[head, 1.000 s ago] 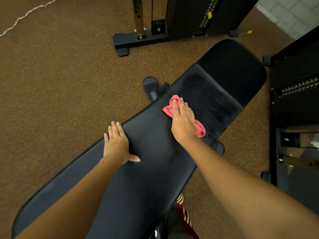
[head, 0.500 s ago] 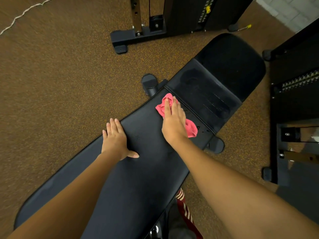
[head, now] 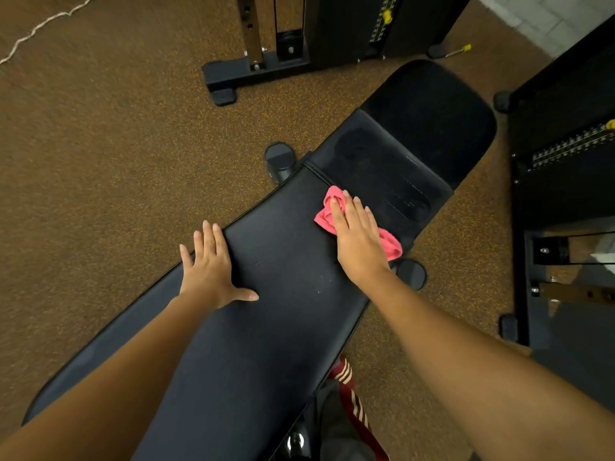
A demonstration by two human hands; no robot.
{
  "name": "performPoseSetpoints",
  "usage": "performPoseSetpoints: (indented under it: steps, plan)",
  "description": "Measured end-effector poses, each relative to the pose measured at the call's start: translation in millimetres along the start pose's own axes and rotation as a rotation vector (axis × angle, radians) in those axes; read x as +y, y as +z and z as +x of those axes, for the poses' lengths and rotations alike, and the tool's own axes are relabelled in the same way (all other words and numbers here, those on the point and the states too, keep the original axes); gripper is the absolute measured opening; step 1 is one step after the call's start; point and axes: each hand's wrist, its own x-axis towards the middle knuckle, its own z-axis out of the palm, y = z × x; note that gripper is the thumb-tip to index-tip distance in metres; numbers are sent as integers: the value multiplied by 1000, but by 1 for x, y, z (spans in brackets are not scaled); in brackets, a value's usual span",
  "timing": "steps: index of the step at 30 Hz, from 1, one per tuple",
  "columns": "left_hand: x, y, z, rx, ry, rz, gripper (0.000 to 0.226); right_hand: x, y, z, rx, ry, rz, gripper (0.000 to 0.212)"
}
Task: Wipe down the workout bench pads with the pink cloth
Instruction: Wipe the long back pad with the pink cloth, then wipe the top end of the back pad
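A black workout bench runs diagonally across the head view: a long back pad (head: 276, 261) in the middle and a shorter seat pad (head: 392, 161) beyond it at upper right. My right hand (head: 357, 242) lies flat on the crumpled pink cloth (head: 332, 207), pressing it onto the far end of the long pad, near its right edge and the seam between the pads. My left hand (head: 209, 271) rests flat with spread fingers on the long pad's left edge, holding nothing.
A weight machine base (head: 259, 68) stands on the brown speckled floor beyond the bench. Another black machine frame (head: 562, 181) is close on the right. Bench feet (head: 279, 158) stick out on both sides. A red striped trouser leg (head: 349, 390) shows below the bench.
My right hand slid the pink cloth toward me and leftward, then across to the right edge of the long pad. My left hand stayed planted on the left edge.
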Motion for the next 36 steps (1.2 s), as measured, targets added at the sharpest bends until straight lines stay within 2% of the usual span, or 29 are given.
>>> performPoseSetpoints:
  steps: [4,10,16,21,25,27,29,32,34,36]
  plan:
    - [9,-5,0,-32,64,7,138,2,3,-8,48,38,-21,71]
    - [31,-7,0,-26,175,114,134,-2,-6,4,-37,74,-4,70]
    - [37,-1,-1,-48,144,175,134,-2,4,-19,3,53,31,70]
    - [40,-2,-1,-46,129,159,133,4,-9,1,-76,64,-3,72]
    - [40,-1,-4,-32,117,123,131,-6,-7,-3,-120,129,81,74]
    - [45,1,-10,21,145,76,124,-8,-6,-10,-118,171,225,69]
    - [53,8,-20,136,262,-38,109,-10,-9,-19,-88,232,484,63]
    - [75,16,-39,203,457,-498,85,-19,-23,-34,-43,389,930,60]
    - [90,15,-45,142,462,-820,79,-27,-27,-40,-53,490,1115,56]
    - [100,12,-46,132,462,-954,77,-34,-29,-42,-80,594,1381,41]
